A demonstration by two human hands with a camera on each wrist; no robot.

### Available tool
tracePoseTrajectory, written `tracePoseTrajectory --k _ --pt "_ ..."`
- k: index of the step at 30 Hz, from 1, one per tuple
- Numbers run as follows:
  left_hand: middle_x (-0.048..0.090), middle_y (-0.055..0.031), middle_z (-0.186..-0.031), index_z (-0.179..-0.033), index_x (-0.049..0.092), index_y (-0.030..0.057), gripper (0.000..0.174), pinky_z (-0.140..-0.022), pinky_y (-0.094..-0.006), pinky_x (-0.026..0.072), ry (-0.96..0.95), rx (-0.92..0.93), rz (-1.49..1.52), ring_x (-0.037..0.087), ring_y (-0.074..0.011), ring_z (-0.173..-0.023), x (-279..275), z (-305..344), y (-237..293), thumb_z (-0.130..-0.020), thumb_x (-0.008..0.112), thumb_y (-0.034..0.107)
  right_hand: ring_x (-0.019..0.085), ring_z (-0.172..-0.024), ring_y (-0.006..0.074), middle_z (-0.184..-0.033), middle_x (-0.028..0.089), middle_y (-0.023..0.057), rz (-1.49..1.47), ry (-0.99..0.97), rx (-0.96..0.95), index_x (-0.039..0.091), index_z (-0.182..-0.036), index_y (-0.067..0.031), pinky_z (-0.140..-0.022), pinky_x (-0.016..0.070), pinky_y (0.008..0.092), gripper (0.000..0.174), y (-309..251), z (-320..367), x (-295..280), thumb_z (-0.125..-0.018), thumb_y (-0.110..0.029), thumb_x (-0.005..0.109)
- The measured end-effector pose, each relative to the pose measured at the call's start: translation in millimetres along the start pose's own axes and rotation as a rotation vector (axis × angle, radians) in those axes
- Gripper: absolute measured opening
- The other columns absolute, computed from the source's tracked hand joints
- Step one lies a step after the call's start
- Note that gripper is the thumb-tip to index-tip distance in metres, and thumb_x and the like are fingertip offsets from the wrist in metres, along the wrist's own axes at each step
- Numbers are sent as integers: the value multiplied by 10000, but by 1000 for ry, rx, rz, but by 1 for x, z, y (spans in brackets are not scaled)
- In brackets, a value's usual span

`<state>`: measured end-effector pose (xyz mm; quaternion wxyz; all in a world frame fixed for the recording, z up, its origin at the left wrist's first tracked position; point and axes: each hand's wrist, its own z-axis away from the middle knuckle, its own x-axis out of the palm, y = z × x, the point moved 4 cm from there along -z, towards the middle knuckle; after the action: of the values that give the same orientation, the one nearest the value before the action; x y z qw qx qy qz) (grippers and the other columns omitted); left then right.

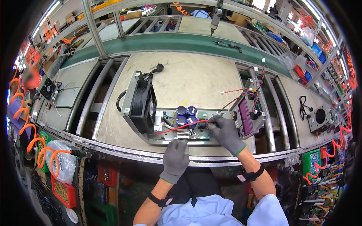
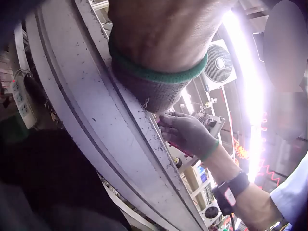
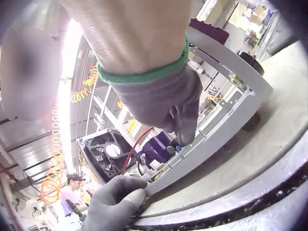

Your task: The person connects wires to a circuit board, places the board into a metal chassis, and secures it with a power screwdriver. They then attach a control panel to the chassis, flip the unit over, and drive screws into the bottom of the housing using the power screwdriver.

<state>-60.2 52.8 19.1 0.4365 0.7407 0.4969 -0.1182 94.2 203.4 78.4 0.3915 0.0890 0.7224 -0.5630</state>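
Observation:
A metal chassis (image 1: 158, 142) lies across the work surface, with a black fan (image 1: 143, 107) upright at its left end and several blue capacitors (image 1: 181, 110) in the middle. From the fan side, a red wire (image 1: 171, 130) runs to my right hand (image 1: 227, 135), whose curled fingers pinch its end above the circuit board. My left hand (image 1: 176, 160) holds the chassis's front edge, left of centre. In the right wrist view, the left hand's thumb and fingers (image 3: 122, 182) are at the rim, and the red wire (image 3: 138, 144) arches behind the right hand (image 3: 154, 96).
Right of the hands stands a purple part (image 1: 247, 118) with twisted red and black wires. Metal rollers (image 1: 272, 113) flank the board (image 1: 184, 79). Behind it a green belt (image 1: 169, 43) carries a tool (image 1: 228, 45), and a screwdriver (image 1: 215, 20) hangs above.

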Motion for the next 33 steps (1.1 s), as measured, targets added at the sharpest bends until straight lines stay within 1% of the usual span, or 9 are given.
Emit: tracePoseTrajectory --k 4,7,10,21,24,27,30,32,33 --pt "603 -132 -950 -1107 664 39 258 -746 -437 535 -4 -7 13 618 -336 -873 0 1 0 -852 654 75 682 -669 152 -795 721 124 -16 92 -74 732 -1018 34 -640 534 316 192 8 0 4 -911 -124 705" --pt "600 -139 -876 -1033 675 23 194 -686 -436 522 35 4 17 616 -336 -815 -3 -3 3 -839 669 22 664 -647 143 -788 718 115 -27 100 -87 734 -1016 40 -621 522 309 190 8 -2 7 -911 -117 710" --pt "598 -137 -871 -1031 675 24 194 -690 -435 521 41 7 11 611 -333 -809 -2 -2 3 -836 668 21 707 -701 295 -796 709 201 -14 44 -94 729 -991 7 -659 527 392 173 4 0 5 -904 -142 708" --pt "581 -134 -899 -1039 674 27 182 -729 -436 522 26 -24 6 606 -332 -850 1 0 6 -865 669 76 677 -713 386 -759 663 225 76 15 -192 683 -873 13 -655 502 445 141 -5 -2 8 -894 -125 705" --pt "588 -151 -923 -1035 684 32 172 -740 -449 520 36 -24 39 609 -349 -858 3 1 5 -867 667 65 702 -770 356 -788 690 224 74 -70 -91 714 -917 1 -707 528 434 180 -3 -8 7 -897 -177 710" --pt "585 -161 -940 -1037 684 32 171 -744 -460 513 28 -19 66 606 -362 -860 1 3 4 -869 662 54 693 -712 288 -844 727 182 -36 108 -209 725 -987 -4 -692 538 402 264 11 11 12 -887 -247 752" --pt "578 -184 -946 -1068 644 37 209 -792 -499 492 2 43 41 591 -393 -896 6 8 -5 -859 644 45 687 -742 295 -861 686 150 74 383 -431 695 -1086 -28 -670 551 382 229 3 75 4 -902 -157 739" --pt "566 -187 -935 -1063 623 38 202 -810 -511 474 -14 97 44 572 -406 -909 8 9 -4 -861 631 44 674 -748 343 -833 662 159 -11 437 -337 688 -1026 -36 -654 536 416 158 9 132 -2 -915 -147 704" --pt "566 -195 -929 -1070 624 30 205 -812 -513 471 6 157 24 574 -412 -915 7 9 -2 -866 619 41 699 -817 333 -879 700 131 177 357 -172 703 -997 -75 -712 562 425 122 22 158 -2 -918 -168 701"
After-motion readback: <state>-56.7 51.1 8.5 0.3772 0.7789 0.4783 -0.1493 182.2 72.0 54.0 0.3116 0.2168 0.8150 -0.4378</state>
